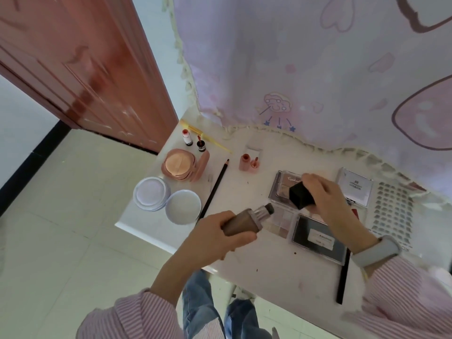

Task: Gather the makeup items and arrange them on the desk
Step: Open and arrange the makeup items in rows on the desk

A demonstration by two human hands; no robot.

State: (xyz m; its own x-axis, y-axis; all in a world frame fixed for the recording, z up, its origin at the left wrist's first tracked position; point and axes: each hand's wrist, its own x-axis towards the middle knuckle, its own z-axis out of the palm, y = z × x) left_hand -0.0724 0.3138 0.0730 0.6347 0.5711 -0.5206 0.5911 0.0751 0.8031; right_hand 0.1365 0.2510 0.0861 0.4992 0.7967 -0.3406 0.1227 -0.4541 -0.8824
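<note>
I see my left hand [215, 237] wrapped round a smooth tan foundation bottle [244, 221], its ribbed neck toward two o'clock; my right hand [325, 199] pinches its square black cap [301, 195] above the white bench [269, 272].

Little can be read. The clear-lidded eyeshadow palette [283, 189] near the desk's back edge carries a cursive word beginning "Eyesh", its end hidden behind a hand. White labels on the dark palette [318, 237] and the grey compact [355, 185] are too blurred to read.
</note>
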